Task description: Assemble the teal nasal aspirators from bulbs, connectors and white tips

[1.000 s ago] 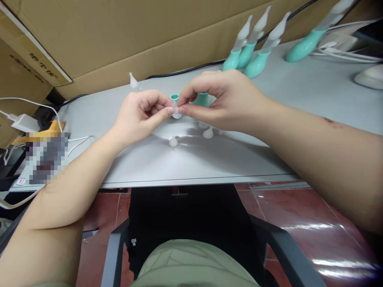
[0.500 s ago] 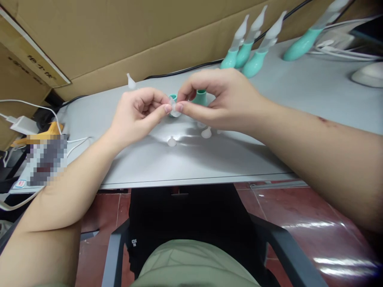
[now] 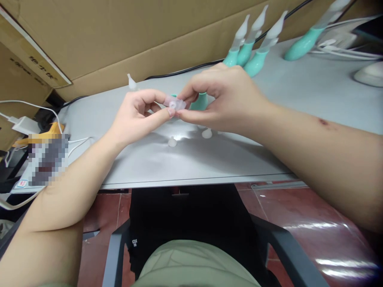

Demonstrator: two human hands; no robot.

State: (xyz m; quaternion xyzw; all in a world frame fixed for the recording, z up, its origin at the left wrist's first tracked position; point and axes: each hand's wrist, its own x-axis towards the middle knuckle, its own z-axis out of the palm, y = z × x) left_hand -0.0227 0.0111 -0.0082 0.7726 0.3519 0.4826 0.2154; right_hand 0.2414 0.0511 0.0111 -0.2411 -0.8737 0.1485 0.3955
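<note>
Between the fingertips of both hands is a small translucent plastic piece (image 3: 177, 104), held above the table. My left hand (image 3: 140, 109) pinches its left side with thumb and forefinger. From the right, my right hand (image 3: 223, 95) grips the other side. A teal bulb (image 3: 200, 102) stands partly hidden behind my right fingers, and the rim of another teal part shows behind the plastic piece. Two small whitish caps, a left one (image 3: 172, 141) and a right one (image 3: 206, 133), lie nearer the front edge. A white pointed tip (image 3: 131, 82) stands behind my left hand.
Three teal bulbs with clear tubes and white tips (image 3: 255, 63) stand at the back; a similar one (image 3: 305, 44) is further right. Cardboard (image 3: 119, 36) rises behind the grey table (image 3: 143, 167). Cables and a white charger (image 3: 26, 125) are at the left, a white mouse (image 3: 371, 74) at the right.
The translucent piece has turned and lies more sideways, with a round opening now showing. My fingers have shifted slightly around it, and my right hand is a little more raised.
</note>
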